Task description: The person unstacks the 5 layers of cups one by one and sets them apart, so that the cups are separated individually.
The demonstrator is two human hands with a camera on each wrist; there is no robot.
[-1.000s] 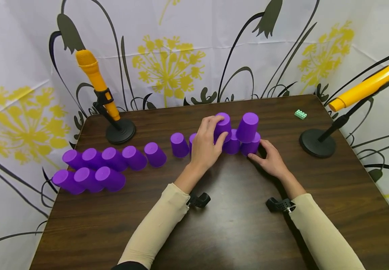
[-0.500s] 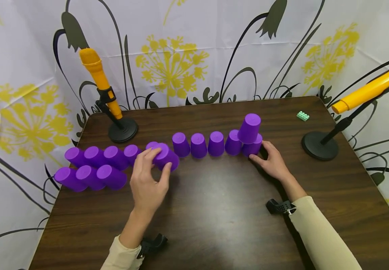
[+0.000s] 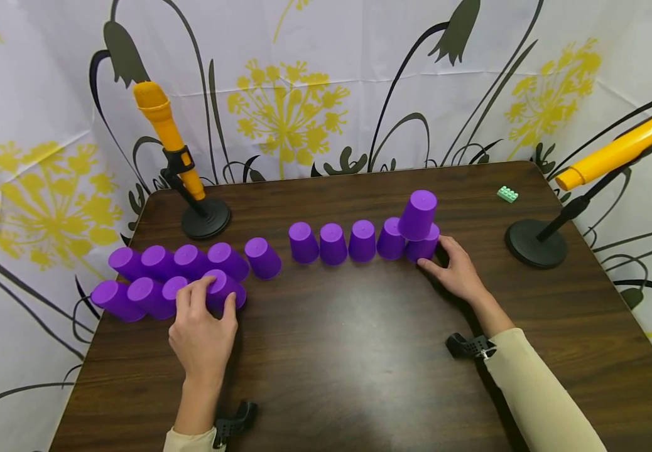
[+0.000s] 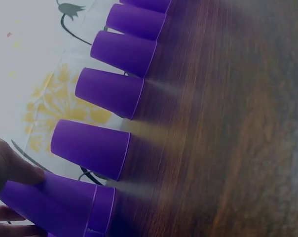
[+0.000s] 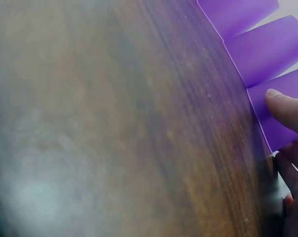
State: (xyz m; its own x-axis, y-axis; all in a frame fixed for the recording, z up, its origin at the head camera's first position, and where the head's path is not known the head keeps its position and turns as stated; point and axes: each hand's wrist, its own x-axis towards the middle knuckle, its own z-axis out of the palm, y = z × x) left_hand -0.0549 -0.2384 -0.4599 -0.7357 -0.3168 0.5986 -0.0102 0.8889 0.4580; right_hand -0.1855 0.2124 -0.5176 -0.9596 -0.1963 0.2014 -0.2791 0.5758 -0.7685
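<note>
My left hand (image 3: 203, 339) holds an upside-down purple cup (image 3: 225, 291) between thumb and fingers, at the right end of the front left row. In the left wrist view, the thumb lies along this held cup (image 4: 65, 202). My right hand (image 3: 458, 270) grips the lower purple cup (image 3: 423, 249) at the right end of the back row, its thumb on the near side. On that row's right end sits a raised purple cup (image 3: 418, 215). In the right wrist view, the thumb presses the gripped cup (image 5: 260, 106); the fingers are partly cut off.
Several upside-down purple cups (image 3: 333, 243) stand spaced along the back row, and more purple cups (image 3: 151, 297) cluster at the left. A yellow microphone (image 3: 159, 119) on a black stand is behind them. Another yellow microphone (image 3: 620, 147) leans in from the right. A green toy brick (image 3: 507, 194) lies at the back.
The left hand has carried a cup from the top of the back row leftward and down to the front left row. The right hand stays at its cup.
</note>
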